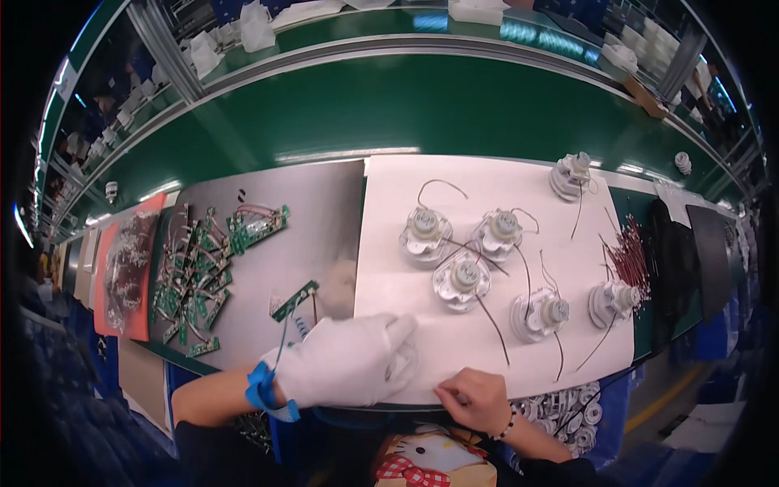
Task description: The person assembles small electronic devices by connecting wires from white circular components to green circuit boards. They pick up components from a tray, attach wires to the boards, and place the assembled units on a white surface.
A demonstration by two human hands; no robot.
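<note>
Units at frame centre and right, six, look already wired; circuit boards at left remain loose. Left hand, right hand: cannot tell either grip.

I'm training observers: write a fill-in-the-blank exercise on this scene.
The left hand wears a white fabric ____.
The bare right hand has a beaded ____ at its wrist.
The rectangular circuit boards on the grey mat are ____.
Thin red wires lie at the ____ edge of the flat white sheet.

Missing words: glove; bracelet; green; right.
</note>
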